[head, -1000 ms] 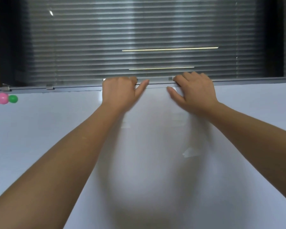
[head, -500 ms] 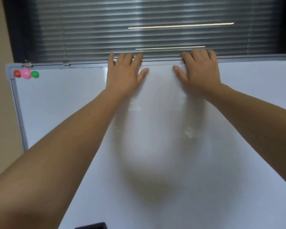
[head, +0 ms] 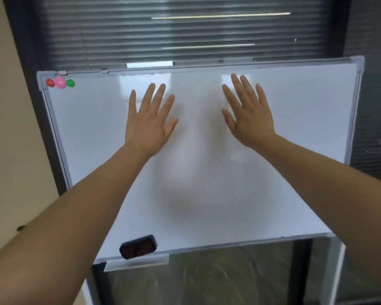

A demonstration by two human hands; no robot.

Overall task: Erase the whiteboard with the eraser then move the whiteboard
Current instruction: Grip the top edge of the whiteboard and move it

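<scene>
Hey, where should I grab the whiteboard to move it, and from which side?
Probably by the grey frame of the whiteboard: left hand on its left edge, right hand on its right, each coming in from the side. The face is flat and glossy with nothing to hold, and both hands now show open before it. The eraser on the lower ledge may slide.

The picture is evenly and softly lit. Pale glare patches sit on the whiteboard (head: 295,172) toward 12 o'clock, and a diffuse grey shadow spreads at its centre. Ceiling-light streaks reflect in the window (head: 185,29). Slight blur throughout; edges bow outward.
</scene>
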